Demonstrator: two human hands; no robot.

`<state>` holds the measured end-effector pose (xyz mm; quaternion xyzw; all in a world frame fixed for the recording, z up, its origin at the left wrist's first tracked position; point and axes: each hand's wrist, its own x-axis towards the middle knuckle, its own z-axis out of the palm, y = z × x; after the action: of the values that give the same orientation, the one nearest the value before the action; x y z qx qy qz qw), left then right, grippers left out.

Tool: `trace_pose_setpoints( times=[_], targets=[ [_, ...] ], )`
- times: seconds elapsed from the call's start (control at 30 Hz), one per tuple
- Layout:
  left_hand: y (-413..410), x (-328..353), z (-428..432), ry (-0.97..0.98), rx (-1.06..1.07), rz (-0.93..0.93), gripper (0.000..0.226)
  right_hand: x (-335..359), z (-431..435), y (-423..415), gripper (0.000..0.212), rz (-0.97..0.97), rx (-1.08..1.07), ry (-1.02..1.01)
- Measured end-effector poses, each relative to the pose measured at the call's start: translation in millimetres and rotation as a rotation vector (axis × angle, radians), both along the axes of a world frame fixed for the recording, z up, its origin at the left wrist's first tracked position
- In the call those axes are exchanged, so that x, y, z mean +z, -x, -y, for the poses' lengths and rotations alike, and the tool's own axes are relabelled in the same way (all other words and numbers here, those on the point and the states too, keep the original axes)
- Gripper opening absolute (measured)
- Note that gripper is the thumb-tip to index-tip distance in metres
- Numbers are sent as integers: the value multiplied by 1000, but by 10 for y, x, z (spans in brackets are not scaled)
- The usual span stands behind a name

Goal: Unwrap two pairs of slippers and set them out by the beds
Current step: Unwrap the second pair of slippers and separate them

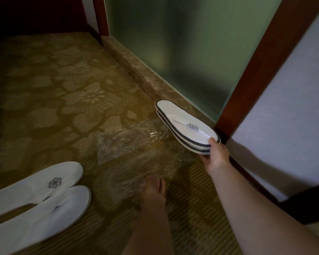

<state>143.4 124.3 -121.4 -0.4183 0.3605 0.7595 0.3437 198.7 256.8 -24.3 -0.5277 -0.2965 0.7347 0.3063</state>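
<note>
Gripping stacked slipper pair [187,126] at heel end, right hand [215,155]. Left hand [153,188] pinches clear plastic wrap [129,151] just left. Unwrapped pair [39,201] on carpet [53,89], far left.

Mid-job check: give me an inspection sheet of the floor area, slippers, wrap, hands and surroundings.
Surface: patterned carpet.
Job's things: unwrapped pair side by side on the carpet, lower left; stacked flat pair held above the floor.
Clutter: clear plastic wrap between the pairs.
Grips: right hand holds the stacked pair's end; left hand pinches the wrap.
Cables: nothing seen.
Surroundings: frosted glass panel, wooden frame, stone sill.
</note>
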Motion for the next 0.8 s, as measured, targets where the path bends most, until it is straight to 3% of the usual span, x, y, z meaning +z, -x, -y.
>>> trace_pose_setpoints(
  times=[0.1,0.3,0.4,0.5,0.6,0.8],
  targets=[
    [-22,31,2,-13,-120,-3,45,-11,5,25,47,5,27,-13],
    [44,80,96,11,-493,-40,40,29,45,84,48,43,92,-44],
    [94,118,106,52,-715,-173,42,81,56,109,48,35,78,-68],
    [188,274,68,21,-820,-333,28,133,75,121,47,24,42,-106],
    [358,488,69,22,-835,-395,28,207,54,116,45,15,-46,-132],
    [908,935,359,-20,-599,-467,53,315,67,64,42,65,-195,-113]
  ],
)
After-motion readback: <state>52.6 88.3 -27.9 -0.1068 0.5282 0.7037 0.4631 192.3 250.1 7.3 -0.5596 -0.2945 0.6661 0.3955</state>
